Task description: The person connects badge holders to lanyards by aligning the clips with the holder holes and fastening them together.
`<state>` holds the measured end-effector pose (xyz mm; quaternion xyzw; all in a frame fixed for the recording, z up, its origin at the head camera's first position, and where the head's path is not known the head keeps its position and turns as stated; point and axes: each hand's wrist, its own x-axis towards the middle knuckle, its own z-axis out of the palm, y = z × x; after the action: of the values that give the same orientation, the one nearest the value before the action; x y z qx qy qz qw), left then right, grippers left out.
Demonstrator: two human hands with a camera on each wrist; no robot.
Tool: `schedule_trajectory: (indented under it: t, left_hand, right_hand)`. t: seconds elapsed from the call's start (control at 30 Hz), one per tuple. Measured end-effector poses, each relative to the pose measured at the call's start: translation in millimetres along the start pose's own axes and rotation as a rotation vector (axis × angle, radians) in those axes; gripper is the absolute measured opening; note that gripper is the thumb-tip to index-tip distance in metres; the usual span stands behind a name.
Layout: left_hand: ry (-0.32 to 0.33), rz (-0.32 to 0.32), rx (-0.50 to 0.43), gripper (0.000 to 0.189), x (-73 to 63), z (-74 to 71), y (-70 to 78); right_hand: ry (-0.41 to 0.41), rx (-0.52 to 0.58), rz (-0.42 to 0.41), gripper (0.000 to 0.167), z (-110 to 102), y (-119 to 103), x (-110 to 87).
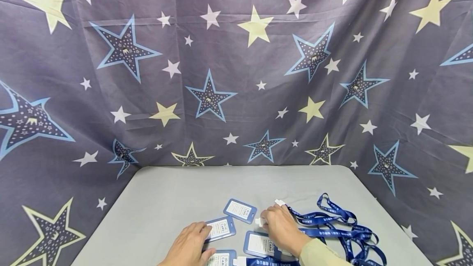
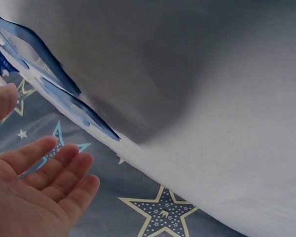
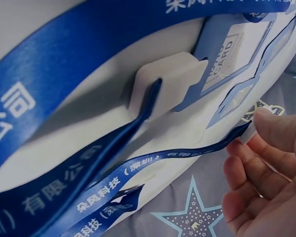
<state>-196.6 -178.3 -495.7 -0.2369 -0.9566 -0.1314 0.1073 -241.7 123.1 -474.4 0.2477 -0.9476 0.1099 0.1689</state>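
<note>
My right hand (image 1: pixel 282 228) pinches the white plastic clip (image 3: pixel 248 133) of a blue lanyard (image 3: pixel 187 152) between thumb and fingers. In the head view the hand is over the right-hand blue-framed badge holder (image 1: pixel 257 244), and a white clip (image 1: pixel 260 222) shows at its fingertips. My left hand (image 1: pixel 190 244) is beside two badge holders, its fingers at the left end of the upper one (image 1: pixel 228 225) and its thumb by the lower one (image 1: pixel 226 259). In the left wrist view the left hand (image 2: pixel 44 192) has loosely extended fingers and an empty palm.
Another badge holder (image 1: pixel 240 210) lies farther back on the grey table (image 1: pixel 177 192). Tangled blue lanyards (image 1: pixel 347 233) with white lettering spread over the right side. A white clip (image 1: pixel 240 261) is at the front. A star-patterned cloth (image 1: pixel 229 44) hangs behind the table.
</note>
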Motion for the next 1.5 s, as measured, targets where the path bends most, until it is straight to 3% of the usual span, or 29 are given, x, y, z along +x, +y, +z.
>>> schedule_trajectory:
  t: [0.97,1.5]
  left_hand:
    - [0.063,0.034,0.022,0.059,4.0,2.2,-1.6]
    - [0.043,0.014,0.016,0.061,9.8,-0.3,0.8]
  right_hand:
    - [0.012,-0.003,-0.038,0.016,5.2,-13.9,14.3]
    - [0.023,-0.01,-0.049,0.014,7.7,-21.6,19.8]
